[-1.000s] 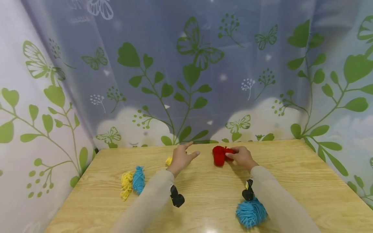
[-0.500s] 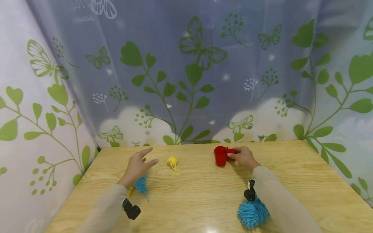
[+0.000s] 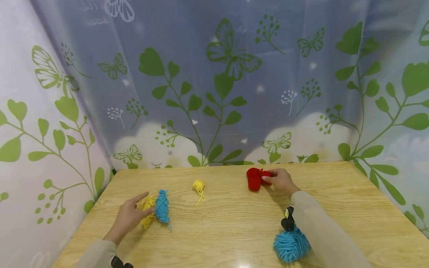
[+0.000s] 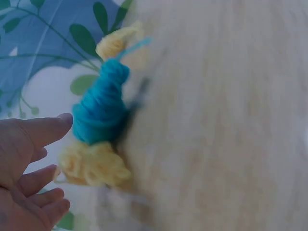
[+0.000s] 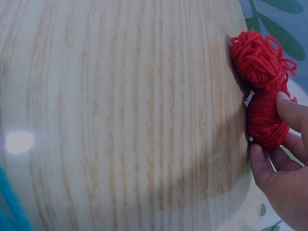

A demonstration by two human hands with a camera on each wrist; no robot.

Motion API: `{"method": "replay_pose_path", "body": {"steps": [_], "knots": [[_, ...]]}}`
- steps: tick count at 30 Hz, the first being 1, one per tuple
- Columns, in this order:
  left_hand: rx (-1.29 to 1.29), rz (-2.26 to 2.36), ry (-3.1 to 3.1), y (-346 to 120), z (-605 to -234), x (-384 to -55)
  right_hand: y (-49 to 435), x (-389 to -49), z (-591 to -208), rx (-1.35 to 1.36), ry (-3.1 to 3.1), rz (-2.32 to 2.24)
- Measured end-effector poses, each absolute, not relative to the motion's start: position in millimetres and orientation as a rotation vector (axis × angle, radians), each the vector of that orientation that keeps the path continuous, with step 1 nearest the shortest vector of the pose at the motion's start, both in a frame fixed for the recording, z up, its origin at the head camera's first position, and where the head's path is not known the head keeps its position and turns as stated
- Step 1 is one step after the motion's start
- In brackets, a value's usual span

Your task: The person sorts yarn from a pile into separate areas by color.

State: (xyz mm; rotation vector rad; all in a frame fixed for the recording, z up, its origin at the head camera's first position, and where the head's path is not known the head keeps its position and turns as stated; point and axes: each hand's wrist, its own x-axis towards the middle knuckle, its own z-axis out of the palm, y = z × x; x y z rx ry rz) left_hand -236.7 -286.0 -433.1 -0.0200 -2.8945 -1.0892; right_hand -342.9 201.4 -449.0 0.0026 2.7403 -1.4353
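Observation:
My left hand (image 3: 129, 216) is at the left of the table, fingers apart, close to a yellow yarn bundle (image 3: 147, 219) that it partly hides in the head view. Beside that bundle lies a long blue skein of yarn (image 3: 162, 207), its top narrowing to a loose end in the left wrist view. Whether the thumb touches the blue skein is unclear. Toward the back right, my right hand (image 3: 282, 183) grips a red yarn ball (image 5: 265, 120) between thumb and fingers. A second, looser red yarn bundle (image 5: 260, 60) sits against it.
A small yellow yarn ball (image 3: 199, 185) with a trailing strand lies near the table's middle. Near the front right, below my right forearm, is a large blue yarn ball (image 3: 291, 244). A printed curtain (image 3: 187, 85) rises behind the wooden table (image 3: 221, 219).
My left hand has moved left and toward me, from beside the small yellow ball to the yellow bundle and blue skein. The right hand stays on the red yarn ball.

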Motion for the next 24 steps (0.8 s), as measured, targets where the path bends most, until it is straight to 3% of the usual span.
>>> {"method": "replay_pose_path", "body": {"steps": [10,24], "knots": [[-0.012,-1.072,-2.874,-297.1,-462.0,-235.0,201.8,-340.9,-448.9,-0.007,2.744,-1.440],[0.018,-1.064,-2.816,-297.8,-468.7,-235.1,203.5,-343.1,-451.5,0.006,2.745,-1.445]]}}
